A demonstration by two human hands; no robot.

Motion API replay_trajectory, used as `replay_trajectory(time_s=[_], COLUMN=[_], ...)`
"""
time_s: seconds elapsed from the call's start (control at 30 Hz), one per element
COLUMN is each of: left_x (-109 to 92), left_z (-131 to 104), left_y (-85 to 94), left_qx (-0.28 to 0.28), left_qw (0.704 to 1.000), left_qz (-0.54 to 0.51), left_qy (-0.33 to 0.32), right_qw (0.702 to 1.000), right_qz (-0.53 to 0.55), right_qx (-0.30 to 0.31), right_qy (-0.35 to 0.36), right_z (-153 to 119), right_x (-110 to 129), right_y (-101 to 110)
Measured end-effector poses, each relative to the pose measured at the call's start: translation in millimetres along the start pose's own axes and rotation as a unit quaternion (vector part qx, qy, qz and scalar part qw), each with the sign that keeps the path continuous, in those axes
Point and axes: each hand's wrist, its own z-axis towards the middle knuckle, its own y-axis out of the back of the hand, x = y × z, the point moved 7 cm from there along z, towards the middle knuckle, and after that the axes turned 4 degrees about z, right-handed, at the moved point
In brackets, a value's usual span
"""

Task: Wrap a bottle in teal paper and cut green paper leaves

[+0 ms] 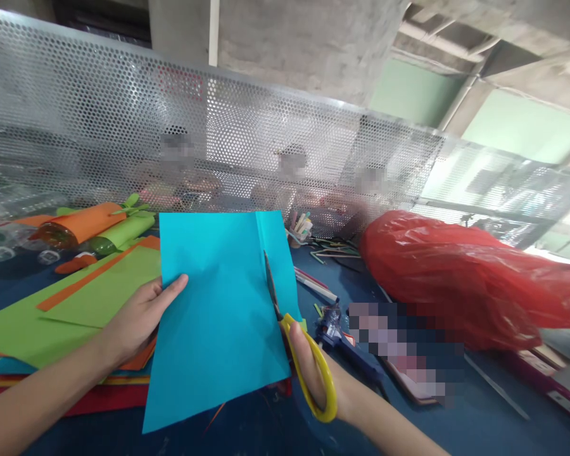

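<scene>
My left hand point(140, 316) grips the left edge of a turquoise paper sheet point(218, 310), thumb on top, holding it up above the table. My right hand point(313, 367) holds yellow-handled scissors point(308, 358) by the handle loop. The blades point(270, 285) point away from me and sit inside a straight cut that runs up the sheet near its right edge. A narrow strip point(278, 253) is parted from the sheet to the right of the cut.
Green, orange and red paper sheets point(61, 304) lie stacked at left on the blue table point(475, 424). Bottles wrapped in orange and green paper point(95, 228) lie behind. A red plastic bag point(460, 278) bulges at right. A perforated metal screen point(266, 139) stands behind, people beyond it.
</scene>
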Motion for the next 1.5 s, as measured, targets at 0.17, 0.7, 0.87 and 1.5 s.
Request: replay_trajectory(time_s=[0.17, 0.7, 0.87, 1.5], left_x=[-1, -2, -1, -1], left_z=[-2, -5, -4, -5], left_y=[-0.9, -3.6, -3.2, -3.8], left_qx=[-0.014, -0.019, -0.021, -0.013], left_qw=[1.000, 0.999, 0.999, 0.999], left_qz=[-0.003, -0.027, -0.037, -0.033], left_qy=[0.007, 0.014, 0.013, 0.011], right_qw=[0.998, 0.997, 0.997, 0.996], right_qz=[0.017, -0.001, 0.014, 0.017], right_qx=[-0.037, -0.063, -0.071, -0.068], right_qy=[-0.057, -0.049, -0.027, -0.049], right_z=[3, -1, 0, 2], right_x=[-13, -12, -11, -18], right_y=[0, 0, -1, -1])
